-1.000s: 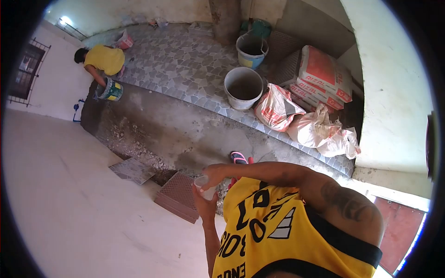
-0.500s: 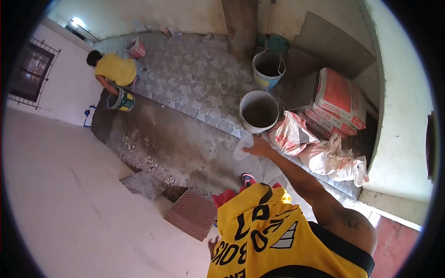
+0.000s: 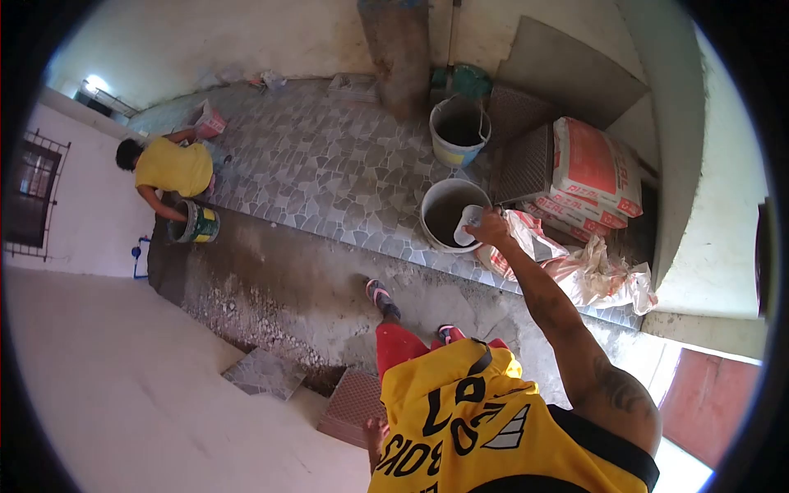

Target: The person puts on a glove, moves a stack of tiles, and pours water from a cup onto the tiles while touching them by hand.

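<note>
My right hand is closed around a translucent plastic cup. The cup is tilted over the mouth of a pale bucket, partly inside its rim; the bucket's inside looks grey. Low in the view, my left hand hangs beside my yellow jersey, its fingers loosely apart and nothing seen in them. Near it lies a stack of brown patterned tiles. Opened white and red sacks lean close to the bucket, under my right forearm.
A second bucket stands behind, beside stacked cement bags. A co-worker in yellow crouches at the far left with a hand in a dark bucket. Rubble and a loose grey tile lie along the left wall.
My right hand has carried the cup from beside the bucket to over its mouth. One of my feet has come into view, stepped forward. The co-worker now reaches toward a red-and-white bag.
</note>
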A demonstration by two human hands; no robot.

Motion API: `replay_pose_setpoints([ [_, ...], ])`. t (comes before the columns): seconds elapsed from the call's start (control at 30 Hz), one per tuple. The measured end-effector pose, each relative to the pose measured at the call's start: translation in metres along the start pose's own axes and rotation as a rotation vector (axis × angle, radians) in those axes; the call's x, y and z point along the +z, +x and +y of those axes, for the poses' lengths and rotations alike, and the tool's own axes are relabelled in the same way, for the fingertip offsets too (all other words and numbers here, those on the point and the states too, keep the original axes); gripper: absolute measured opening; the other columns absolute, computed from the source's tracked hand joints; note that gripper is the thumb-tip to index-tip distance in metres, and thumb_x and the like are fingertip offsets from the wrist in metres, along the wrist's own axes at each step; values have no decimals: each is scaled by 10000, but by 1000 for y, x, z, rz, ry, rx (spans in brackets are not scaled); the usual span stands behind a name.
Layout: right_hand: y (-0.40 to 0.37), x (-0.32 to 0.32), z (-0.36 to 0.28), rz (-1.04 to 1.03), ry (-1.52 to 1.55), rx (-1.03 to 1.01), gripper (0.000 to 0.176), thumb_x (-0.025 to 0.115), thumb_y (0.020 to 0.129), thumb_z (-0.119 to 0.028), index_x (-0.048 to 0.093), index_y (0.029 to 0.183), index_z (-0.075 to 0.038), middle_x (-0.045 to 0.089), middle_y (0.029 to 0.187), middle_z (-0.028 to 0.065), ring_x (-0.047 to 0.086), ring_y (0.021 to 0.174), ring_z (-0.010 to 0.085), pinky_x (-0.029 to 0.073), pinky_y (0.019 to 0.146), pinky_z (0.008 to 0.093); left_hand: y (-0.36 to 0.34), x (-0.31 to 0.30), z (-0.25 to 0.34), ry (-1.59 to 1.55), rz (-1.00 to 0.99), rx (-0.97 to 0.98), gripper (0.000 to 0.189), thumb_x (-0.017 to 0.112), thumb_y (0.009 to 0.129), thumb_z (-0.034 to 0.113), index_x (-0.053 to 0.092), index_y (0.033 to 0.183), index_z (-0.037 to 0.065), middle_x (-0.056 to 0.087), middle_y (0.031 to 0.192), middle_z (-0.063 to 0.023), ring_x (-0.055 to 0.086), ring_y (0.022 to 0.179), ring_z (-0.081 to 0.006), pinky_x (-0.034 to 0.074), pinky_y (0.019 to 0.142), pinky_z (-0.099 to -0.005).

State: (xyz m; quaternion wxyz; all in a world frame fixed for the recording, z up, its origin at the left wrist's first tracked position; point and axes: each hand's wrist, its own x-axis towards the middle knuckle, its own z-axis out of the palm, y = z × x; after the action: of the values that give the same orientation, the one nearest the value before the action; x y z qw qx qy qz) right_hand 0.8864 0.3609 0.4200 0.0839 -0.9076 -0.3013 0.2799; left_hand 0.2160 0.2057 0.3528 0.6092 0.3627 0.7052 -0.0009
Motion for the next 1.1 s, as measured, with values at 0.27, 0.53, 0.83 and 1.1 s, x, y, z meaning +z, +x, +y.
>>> replay_pose_setpoints([
  [0.27,89,19,5,75,-168,-27,892,672,751,-622,519,1225,119,603,1137,303,606,1050,425,464,961,423,126,-126,148,-246,-4,-47,435,565,949,268,391,1340,188,575,1132,-57,634,967,-231,498,823,-362],
  [0.53,-7,0,-48,-225,545,335,454,658,869,-432,625,1039,-12,653,883,155,670,757,299,578,688,433,226,-184,304,-127,-203,61,347,572,937,293,493,1247,158,621,1031,-49,636,899,-206,484,732,-349],
  [0.83,-127,80,14,-309,716,822,522,705,855,-384,556,1035,83,603,967,273,660,793,370,594,637,511,266,-148,446,-129,-128,156,484,619,921,350,464,1313,112,636,1065,-84,647,922,-232,473,788,-399],
  [1.1,-142,95,-20,-156,892,889,409,681,881,-347,578,979,36,616,886,149,654,733,287,593,614,444,307,-121,418,67,-225,-70,444,644,910,343,509,1275,128,634,1076,-89,651,925,-269,489,795,-418],
])
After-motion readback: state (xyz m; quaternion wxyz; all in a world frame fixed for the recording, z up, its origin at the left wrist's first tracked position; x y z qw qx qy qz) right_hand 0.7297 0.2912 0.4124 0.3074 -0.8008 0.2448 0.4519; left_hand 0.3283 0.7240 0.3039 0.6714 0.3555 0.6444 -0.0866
